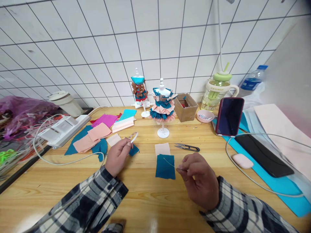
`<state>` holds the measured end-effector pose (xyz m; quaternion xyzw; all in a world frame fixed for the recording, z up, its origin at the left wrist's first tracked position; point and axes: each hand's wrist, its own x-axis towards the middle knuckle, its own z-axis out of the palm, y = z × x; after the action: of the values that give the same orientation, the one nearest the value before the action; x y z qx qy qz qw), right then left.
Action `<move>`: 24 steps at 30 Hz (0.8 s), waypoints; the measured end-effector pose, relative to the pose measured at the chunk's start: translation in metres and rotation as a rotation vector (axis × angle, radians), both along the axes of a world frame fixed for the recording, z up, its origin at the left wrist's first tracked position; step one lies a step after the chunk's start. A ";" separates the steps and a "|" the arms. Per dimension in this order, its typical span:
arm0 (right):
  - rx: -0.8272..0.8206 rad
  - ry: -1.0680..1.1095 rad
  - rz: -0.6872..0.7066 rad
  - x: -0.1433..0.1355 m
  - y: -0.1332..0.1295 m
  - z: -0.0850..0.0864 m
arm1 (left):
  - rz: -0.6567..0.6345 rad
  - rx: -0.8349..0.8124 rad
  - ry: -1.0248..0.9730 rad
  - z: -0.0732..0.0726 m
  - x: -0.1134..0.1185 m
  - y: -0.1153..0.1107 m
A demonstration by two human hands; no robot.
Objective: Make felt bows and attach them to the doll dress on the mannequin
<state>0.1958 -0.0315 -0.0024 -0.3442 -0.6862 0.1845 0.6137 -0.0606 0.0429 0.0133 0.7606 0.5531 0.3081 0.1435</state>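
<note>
The left hand (119, 156) is holding a white curved strip (134, 137) above the desk (143, 200), with its thumb and fingers closing on the lower end while the upper end is standing free. The right hand (198, 179) is pinching one end of a thin pale strand (169, 162) between thumb and fingertips, the other fingers curling in behind. This strand is passing in front of a blue cloth square (165, 171), and because it is so fine here, I cannot tell if it is thread or a needle, nor if it is touching the cloth. I am judging it to be almost weightless and easy to lose, so a tight pinch close to its end is looking like the right hold. The strip is seeming light and a little springy; its lower end is giving a secure grip. The blue square is lying flat, overlapping the pale pink cloth square (162, 148) behind it; both are looking soft, limp and likely to crease or fray, so a corner is seeming the better place for lifting. Small scissors (187, 148) are lying just beside them, probably stiff, and the handle end is being the safer one for taking.
</note>
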 end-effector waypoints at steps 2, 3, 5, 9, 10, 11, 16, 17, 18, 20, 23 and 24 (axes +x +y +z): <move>-0.096 0.006 -0.017 0.003 0.006 -0.002 | -0.079 0.030 0.239 -0.005 -0.015 0.014; -0.165 0.019 -0.026 0.004 0.009 -0.004 | -0.133 0.011 0.339 -0.009 -0.021 0.019; -0.308 0.053 -0.035 0.004 0.014 -0.008 | -0.149 -0.015 0.456 -0.016 -0.027 0.024; -0.489 0.119 0.015 0.003 0.019 -0.013 | -0.013 0.032 0.545 -0.019 -0.022 0.020; -0.521 0.129 0.045 0.003 0.019 -0.012 | 0.016 0.074 0.548 -0.017 -0.018 0.017; -0.549 0.132 0.074 0.002 0.019 -0.011 | 0.036 0.119 0.544 -0.014 -0.014 0.014; -0.613 0.101 0.147 -0.002 0.018 -0.007 | 0.035 0.191 0.505 -0.001 0.004 -0.001; -0.614 0.096 0.150 -0.003 0.018 -0.007 | 0.003 0.173 0.465 0.000 0.006 -0.004; -0.618 0.093 0.152 -0.004 0.017 -0.007 | -0.047 0.143 0.400 0.001 0.009 -0.006; -0.636 0.087 0.160 -0.005 0.017 -0.008 | -0.196 0.046 0.215 0.002 0.016 -0.014; -0.662 0.077 0.164 -0.007 0.016 -0.009 | -0.390 -0.124 -0.005 0.003 0.031 -0.029; -0.667 0.075 0.163 -0.008 0.016 -0.009 | -0.407 -0.158 -0.026 0.003 0.037 -0.034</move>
<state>0.1877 -0.0156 -0.0114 -0.4629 -0.5904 0.4596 0.4753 -0.0238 0.0089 0.0161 0.8390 0.4086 0.2382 0.2692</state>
